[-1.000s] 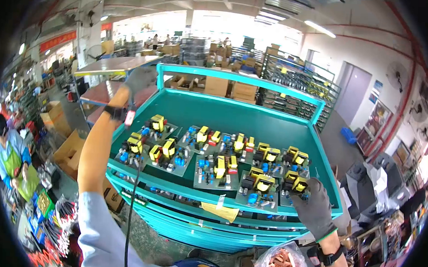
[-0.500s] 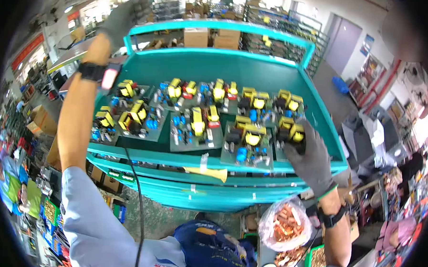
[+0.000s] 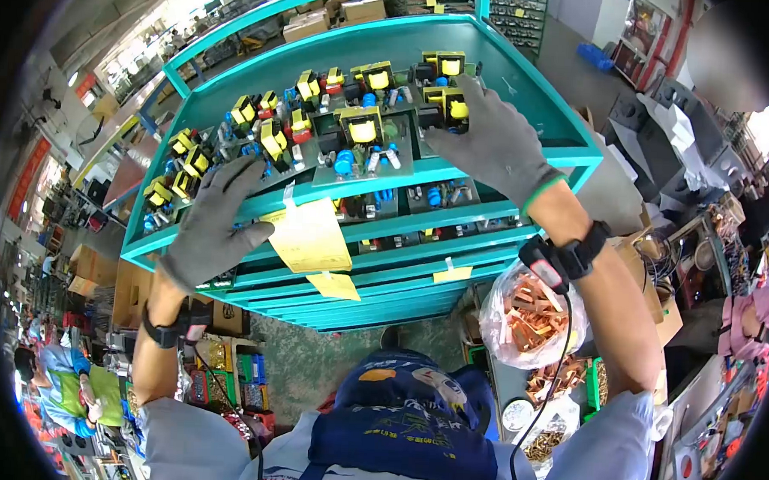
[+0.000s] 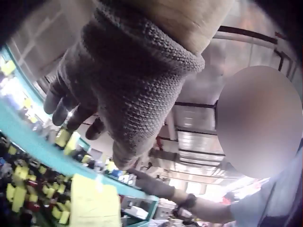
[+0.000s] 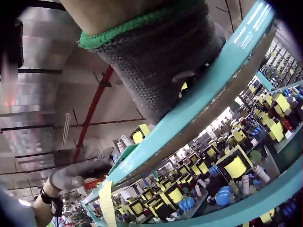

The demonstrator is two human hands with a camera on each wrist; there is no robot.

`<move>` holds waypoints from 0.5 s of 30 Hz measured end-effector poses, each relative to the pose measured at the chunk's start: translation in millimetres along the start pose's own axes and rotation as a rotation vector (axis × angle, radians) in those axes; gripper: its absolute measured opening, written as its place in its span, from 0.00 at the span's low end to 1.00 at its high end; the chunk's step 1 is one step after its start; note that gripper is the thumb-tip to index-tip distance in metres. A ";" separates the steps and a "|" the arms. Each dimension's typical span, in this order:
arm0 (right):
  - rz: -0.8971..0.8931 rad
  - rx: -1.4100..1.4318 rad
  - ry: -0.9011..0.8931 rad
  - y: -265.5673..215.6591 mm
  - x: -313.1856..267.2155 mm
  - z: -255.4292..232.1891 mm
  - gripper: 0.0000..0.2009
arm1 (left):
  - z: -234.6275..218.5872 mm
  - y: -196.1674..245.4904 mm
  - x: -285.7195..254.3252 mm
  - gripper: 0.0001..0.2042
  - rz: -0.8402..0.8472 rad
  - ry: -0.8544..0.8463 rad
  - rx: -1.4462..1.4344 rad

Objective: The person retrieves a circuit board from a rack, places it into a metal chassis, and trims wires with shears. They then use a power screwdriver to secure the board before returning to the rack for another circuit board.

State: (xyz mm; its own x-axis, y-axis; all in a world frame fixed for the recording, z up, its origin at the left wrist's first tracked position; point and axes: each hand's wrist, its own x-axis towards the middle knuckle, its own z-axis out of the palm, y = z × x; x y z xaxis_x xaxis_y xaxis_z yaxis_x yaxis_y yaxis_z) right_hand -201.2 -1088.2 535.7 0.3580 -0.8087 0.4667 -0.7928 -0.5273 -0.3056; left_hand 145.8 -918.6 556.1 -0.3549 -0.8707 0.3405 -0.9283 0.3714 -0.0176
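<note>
In the head view, several circuit boards (image 3: 361, 127) with yellow transformers and blue parts lie in the top tray of a teal rack (image 3: 422, 173). My gloved left hand (image 3: 218, 224) is at the tray's front left rim, its fingers spread toward the boards and thumb toward a yellow paper (image 3: 312, 237) taped to the front. The right hand (image 3: 504, 147), also gloved, reaches over the front right rim. Its thumb and fingers extend about the transformer (image 3: 449, 104) of the rightmost front board. In the right wrist view, the teal rim hides most of those fingers.
Lower trays holding more boards are stacked beneath. A clear bag of copper-coloured pieces (image 3: 531, 319) stands below my right forearm. Cardboard boxes (image 3: 91, 270) and another person (image 3: 60, 389) are at the left; dark panels (image 3: 663, 141) stand at the right.
My left hand has come from the far left corner of the rack to its front rim. The right hand stays by the rightmost boards. The head view has turned and tilted lower.
</note>
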 end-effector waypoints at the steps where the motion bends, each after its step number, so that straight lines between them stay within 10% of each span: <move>1: 0.001 -0.002 -0.003 1.5 3.3 1.7 0.39 | 7.1 2.7 -3.1 0.36 -0.030 0.031 0.001; 15: 0.020 0.335 -0.111 14.0 -4.4 -38.5 0.37 | 40.8 28.2 20.8 0.42 -0.286 0.142 0.209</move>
State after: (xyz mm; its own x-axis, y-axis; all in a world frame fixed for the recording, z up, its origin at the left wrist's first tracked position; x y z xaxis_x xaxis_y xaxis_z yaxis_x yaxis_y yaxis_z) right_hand -232.8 -1082.1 561.3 0.4100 -0.8333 0.3708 -0.6012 -0.5526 -0.5772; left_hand 107.7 -939.3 524.3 -0.0727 -0.8708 0.4862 -0.9954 0.0331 -0.0897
